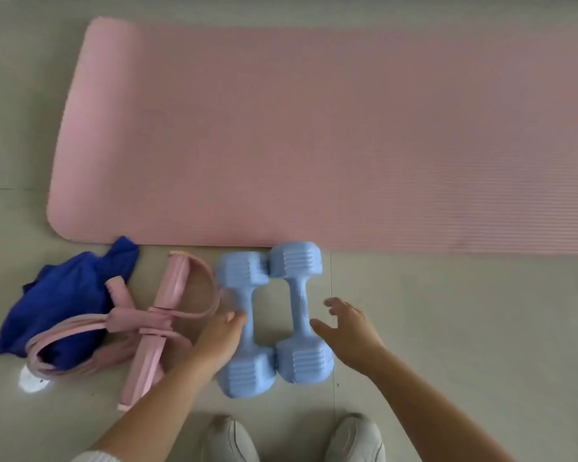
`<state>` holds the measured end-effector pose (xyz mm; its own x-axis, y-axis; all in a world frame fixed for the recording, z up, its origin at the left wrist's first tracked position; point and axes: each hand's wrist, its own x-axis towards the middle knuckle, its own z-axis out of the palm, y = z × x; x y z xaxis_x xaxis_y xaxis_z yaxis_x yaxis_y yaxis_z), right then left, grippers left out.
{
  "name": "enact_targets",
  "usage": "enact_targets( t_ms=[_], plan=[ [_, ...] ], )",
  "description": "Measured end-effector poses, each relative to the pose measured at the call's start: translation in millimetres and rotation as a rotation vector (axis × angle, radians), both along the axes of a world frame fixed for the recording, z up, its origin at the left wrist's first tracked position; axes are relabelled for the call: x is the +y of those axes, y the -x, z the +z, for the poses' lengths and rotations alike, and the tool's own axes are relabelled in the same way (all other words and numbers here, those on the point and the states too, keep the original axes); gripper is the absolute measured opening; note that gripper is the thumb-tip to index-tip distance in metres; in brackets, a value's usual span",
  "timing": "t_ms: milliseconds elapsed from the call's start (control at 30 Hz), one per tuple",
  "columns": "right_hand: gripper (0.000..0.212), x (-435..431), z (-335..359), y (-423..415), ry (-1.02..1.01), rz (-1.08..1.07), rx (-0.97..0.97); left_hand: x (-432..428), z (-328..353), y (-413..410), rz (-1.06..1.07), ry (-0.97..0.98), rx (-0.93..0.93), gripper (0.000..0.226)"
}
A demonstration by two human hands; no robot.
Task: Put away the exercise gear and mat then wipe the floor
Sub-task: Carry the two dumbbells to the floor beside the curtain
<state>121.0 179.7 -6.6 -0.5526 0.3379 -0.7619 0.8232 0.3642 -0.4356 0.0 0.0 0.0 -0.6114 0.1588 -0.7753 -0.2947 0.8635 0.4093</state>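
Mat: A pink ribbed exercise mat (pixel 314 128) is spread flat on the tiled floor (pixel 447 328) across the far half of the scene. Its rounded left end is seen, and its right end is cut off by the frame.
Dumbbells: Two light-blue dumbbells are laid side by side on the floor, just near of the mat's near edge. The far heads of the left dumbbell (pixel 247 301) and the right dumbbell (pixel 297 295) are touching, and the right one's far head reaches the mat's edge.
Left hand: The left hand (pixel 219 338) is set against the left side of the left dumbbell's handle, with fingertips at the handle. The view is blurred there, so it cannot be told whether the fingers are curled round it.
Right hand: The right hand (pixel 347 331) is held just right of the right dumbbell's handle. Its fingers are spread and relaxed, and nothing is held.
Pull band: A pink pedal pull band (pixel 157 320) with padded bars and flat straps is laid on the floor just left of the dumbbells. Its left loops are draped over the cloth.
Cloth: A crumpled deep-blue cloth (pixel 64 295) is lying at the left, with its far tip at the mat's near edge.
Shoes: A pair of white shoes (pixel 229 438) is seen at the near edge, near of the dumbbells.
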Motion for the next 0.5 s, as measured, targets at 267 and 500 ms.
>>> enact_targets(
  t_ms=[267, 500],
  plan=[
    [0.033, -17.0, -65.8, 33.2, 0.486, -0.473, 0.231, -3.2, -59.5, 2.5, 0.501, -0.418, -0.223, 0.014],
    [0.025, -18.7, -55.6, 29.1, 0.561, -0.627, 0.213, 2.5, -46.0, 6.0, 0.392, -0.390, -0.234, 0.014]
  ],
)
